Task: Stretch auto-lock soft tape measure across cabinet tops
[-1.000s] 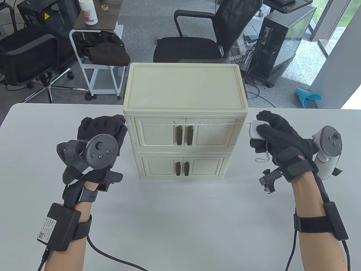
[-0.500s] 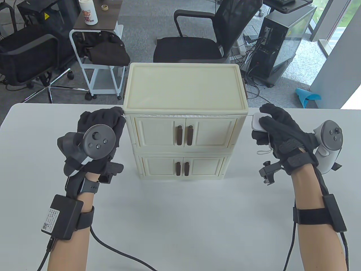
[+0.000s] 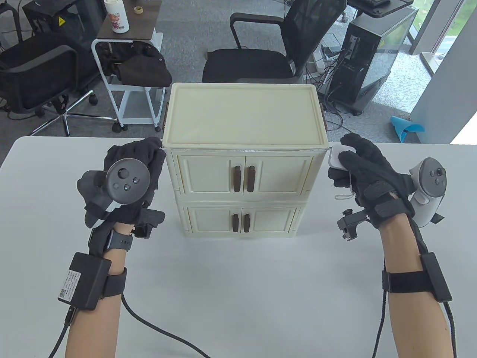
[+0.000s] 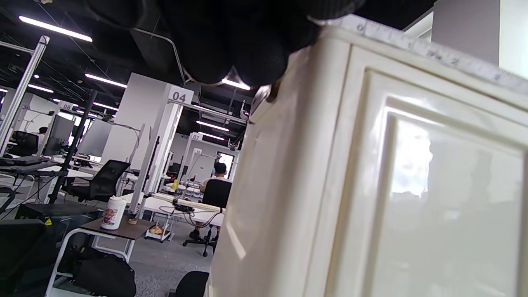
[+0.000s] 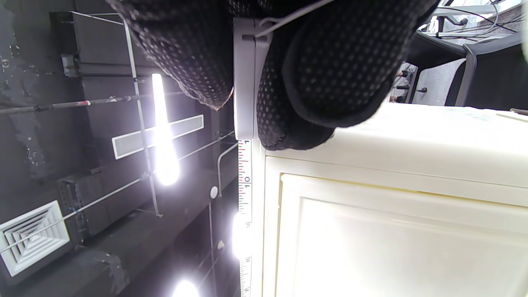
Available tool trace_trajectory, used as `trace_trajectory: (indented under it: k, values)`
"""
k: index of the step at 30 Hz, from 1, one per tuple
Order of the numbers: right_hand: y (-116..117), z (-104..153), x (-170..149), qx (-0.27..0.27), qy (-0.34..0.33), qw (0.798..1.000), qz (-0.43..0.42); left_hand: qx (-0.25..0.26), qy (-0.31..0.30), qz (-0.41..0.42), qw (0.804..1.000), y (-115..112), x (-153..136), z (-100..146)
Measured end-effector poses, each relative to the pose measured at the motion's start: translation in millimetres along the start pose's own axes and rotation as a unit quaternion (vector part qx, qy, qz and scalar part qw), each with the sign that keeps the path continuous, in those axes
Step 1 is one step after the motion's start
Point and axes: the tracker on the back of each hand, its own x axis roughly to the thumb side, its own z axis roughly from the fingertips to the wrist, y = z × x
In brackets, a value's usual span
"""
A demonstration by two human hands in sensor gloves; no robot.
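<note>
A cream two-tier cabinet [image 3: 244,123] stands at the table's far middle. A white soft tape [image 3: 246,150] runs taut along its top front edge. My left hand [image 3: 147,156] pinches the tape's free end at the cabinet's top left corner. My right hand [image 3: 344,160] grips the white tape measure case [image 3: 335,158] at the top right corner. In the left wrist view the numbered tape [image 4: 429,51] lies on the cabinet's edge below my fingers [image 4: 231,45]. In the right wrist view the case [image 5: 245,78] sits between my fingers, with the tape [image 5: 244,198] running out along the cabinet [image 5: 392,206].
The white table [image 3: 238,291] spreads in front of the cabinet. A lanyard loop [image 3: 344,194] hangs from the case. Beyond the table stand office chairs [image 3: 283,41], a small trolley [image 3: 128,56] and a computer tower [image 3: 376,48].
Both hands have risen and moved away from me, carrying the taut tape from across the upper doors to the cabinet's top front edge.
</note>
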Motion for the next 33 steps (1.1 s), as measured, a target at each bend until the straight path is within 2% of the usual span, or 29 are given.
trace_trajectory:
  k: [33]
  values:
    - [0.6, -3.3, -2.5, -0.009, 0.004, 1.0, 0.009, 0.01, 0.011, 0.02, 1.0, -2.7, -0.9, -1.3]
